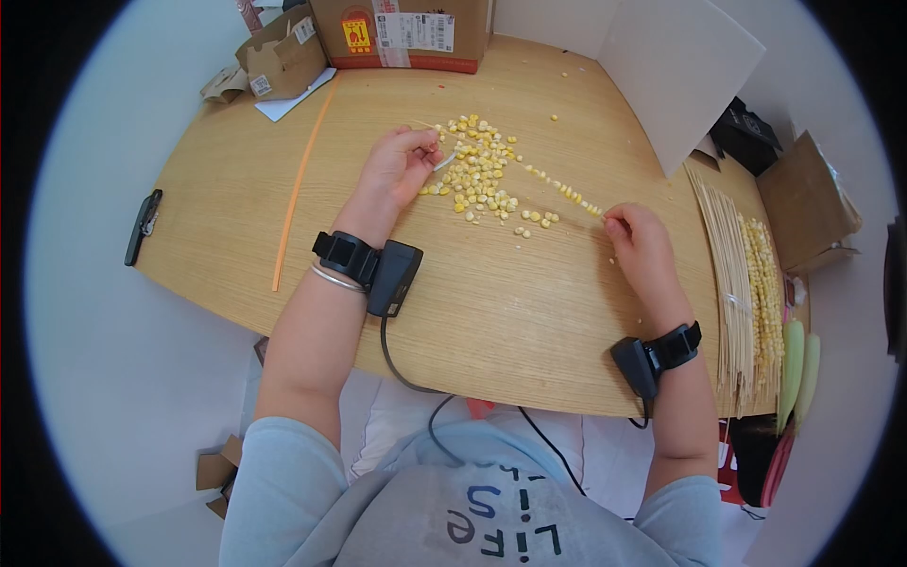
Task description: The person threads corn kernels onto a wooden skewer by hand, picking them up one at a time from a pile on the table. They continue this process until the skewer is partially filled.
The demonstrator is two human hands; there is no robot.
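Note:
My right hand (638,241) is closed, pinching the lower right end of a thin wooden skewer (553,181) that slants across the table. Yellow corn kernels are threaded in a row along the skewer's right half. By its far left end is my left hand (404,163), thumb and fingertips pinched together. Whatever lies between those fingertips is too small to make out. A pale curved strip (447,161) shows beside the left fingers. Next to this hand, loose corn kernels (482,175) spread in a pile, partly under the skewer.
At the right edge lie bare skewers (727,283), kernel-filled skewers (763,293) and green corn ears (792,369). Cardboard boxes (397,52) stand at the back, a white panel (680,76) at back right. An orange strip (302,184) and black stapler-like object (144,227) lie left.

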